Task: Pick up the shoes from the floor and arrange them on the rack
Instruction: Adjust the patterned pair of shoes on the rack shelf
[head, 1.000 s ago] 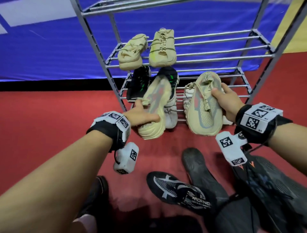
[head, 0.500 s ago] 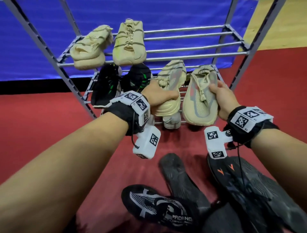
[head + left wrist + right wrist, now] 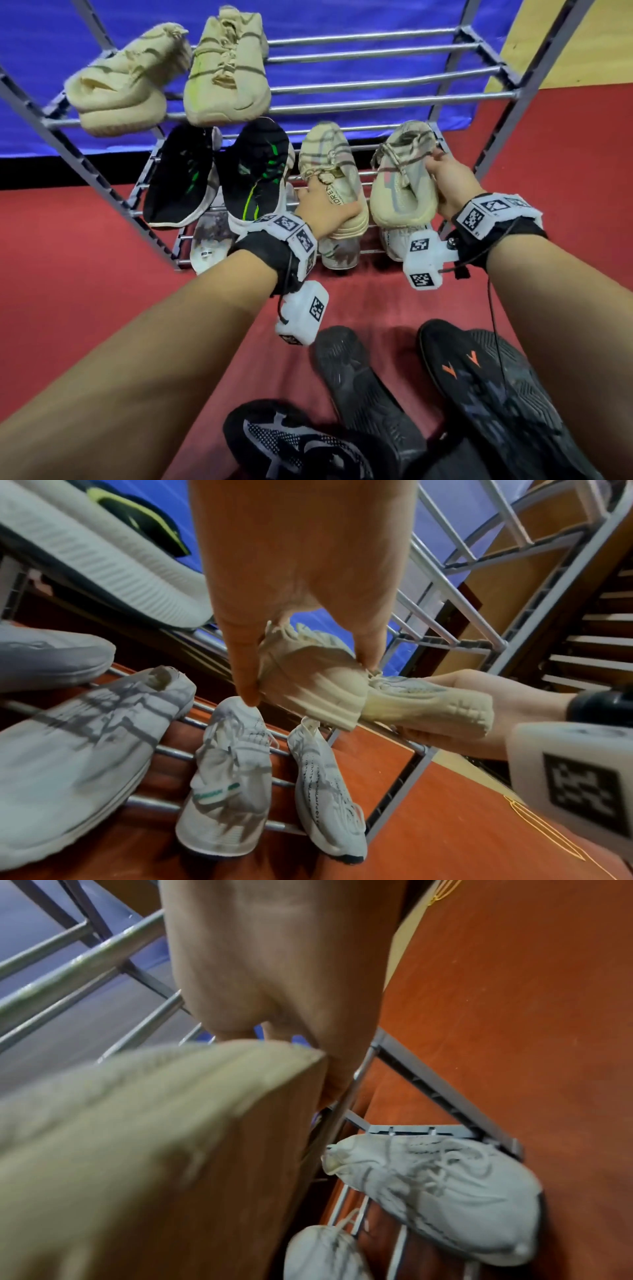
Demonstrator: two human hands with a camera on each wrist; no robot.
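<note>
Two beige knit shoes lie side by side on the middle shelf of the metal rack [image 3: 380, 81], toes to the back. My left hand [image 3: 325, 212] grips the heel of the left beige shoe [image 3: 325, 154], just right of a black-and-green pair [image 3: 253, 171]. My right hand [image 3: 442, 178] holds the right beige shoe [image 3: 397, 185] by its outer side, near the rack's right post. In the left wrist view, thumb and fingers [image 3: 246, 680] pinch the heel [image 3: 318, 693]. In the right wrist view, the held shoe [image 3: 137, 1137] is blurred.
Another beige pair [image 3: 226, 68] sits on the shelf above, with bare bars to its right. White shoes [image 3: 232, 777] fill the lowest shelf. Three black shoes [image 3: 363, 387] lie on the red floor near my feet. A blue mat stands behind the rack.
Both hands carried the beige shoes up and forward, from in front of the rack onto the middle shelf beside the black pair. The view has come closer to the rack.
</note>
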